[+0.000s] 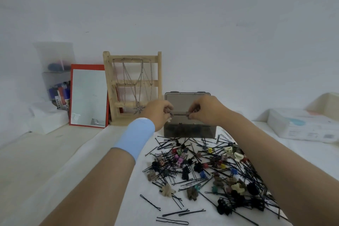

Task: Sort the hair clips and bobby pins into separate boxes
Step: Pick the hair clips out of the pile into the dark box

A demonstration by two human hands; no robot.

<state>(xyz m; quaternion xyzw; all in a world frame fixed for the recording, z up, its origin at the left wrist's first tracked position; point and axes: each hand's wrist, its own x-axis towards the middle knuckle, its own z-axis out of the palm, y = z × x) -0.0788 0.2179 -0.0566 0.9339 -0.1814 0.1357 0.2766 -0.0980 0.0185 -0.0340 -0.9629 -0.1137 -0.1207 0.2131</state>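
A mixed heap of small coloured hair clips point(199, 169) and black bobby pins point(172, 213) lies on the white cloth in front of me. Behind the heap stands a smoky translucent box point(189, 131) with its lid point(185, 100) raised. My left hand point(157, 113), with a light blue wristband, holds small hair clips point(170, 115) above the box's left end. My right hand point(205, 111) pinches a small brown hair clip point(188, 113) over the open box. What lies inside the box is too dark to tell.
A wooden jewellery stand point(132, 88) hung with chains and a red-framed mirror point(89, 95) lean on the wall at the back left. Beside them is a clear organiser point(56, 77) with pens. A white packet point(302, 126) lies at the right.
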